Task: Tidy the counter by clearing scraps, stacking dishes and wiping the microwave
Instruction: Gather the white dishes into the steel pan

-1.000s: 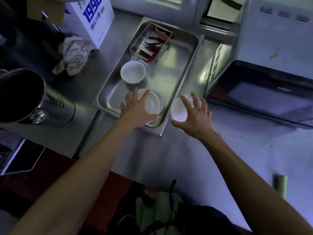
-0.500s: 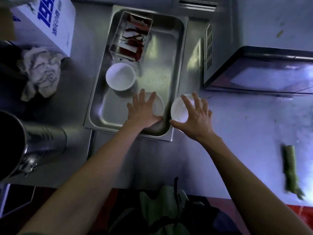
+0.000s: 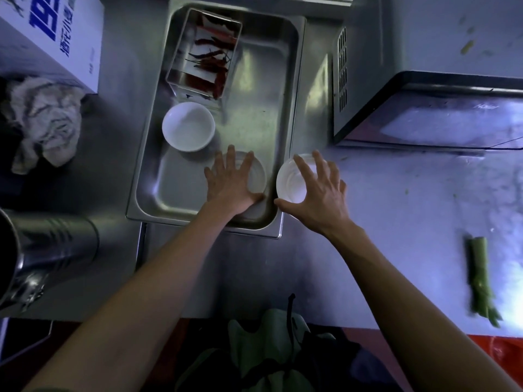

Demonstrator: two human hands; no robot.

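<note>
A steel tray (image 3: pixel 295 80) lies on the counter and holds a white bowl (image 3: pixel 188 125) and a second white bowl (image 3: pixel 259 176) nearer me. My left hand (image 3: pixel 229 185) spans that nearer bowl from above, fingertips at its far rim and thumb at its near rim. My right hand (image 3: pixel 322 193) grips a third, smaller white bowl (image 3: pixel 288 182) from above, just right of the tray's rim. The microwave (image 3: pixel 424 52) stands at the right with small scraps on its top. A green vegetable scrap (image 3: pixel 481 278) lies on the counter at the right.
A small steel container of dried red chillies (image 3: pixel 206 52) sits at the tray's far end. A crumpled cloth (image 3: pixel 42 123) and a white box (image 3: pixel 51 32) are at the left. A tall metal pot (image 3: pixel 42 256) stands at the near left.
My view has swung to look more straight down. Both hands stay on their bowls in nearly the same places.
</note>
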